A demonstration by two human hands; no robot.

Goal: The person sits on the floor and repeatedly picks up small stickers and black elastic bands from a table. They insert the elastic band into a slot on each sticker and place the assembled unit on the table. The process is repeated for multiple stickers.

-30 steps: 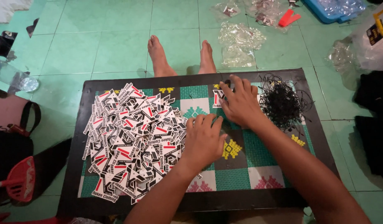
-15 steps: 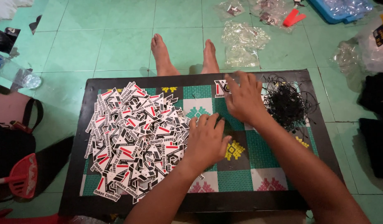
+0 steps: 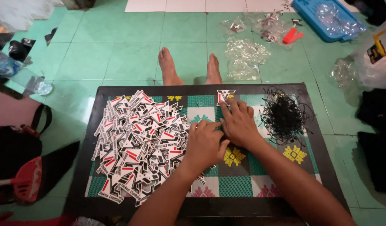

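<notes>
barely started by the look of it: big heap of black-white-red card tags (image 3: 138,142) and tangle of black strings (image 3: 283,116) still loose on the low patterned table (image 3: 243,184), one tag (image 3: 224,96) apart by right hand (image 3: 239,124), left hand (image 3: 205,144) touching it, grip hidden, blue tray (image 3: 310,16) holds clear bags

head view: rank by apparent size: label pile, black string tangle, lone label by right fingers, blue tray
1. label pile
2. black string tangle; blue tray looks similar but is farther and cropped, so unsure
3. lone label
</notes>
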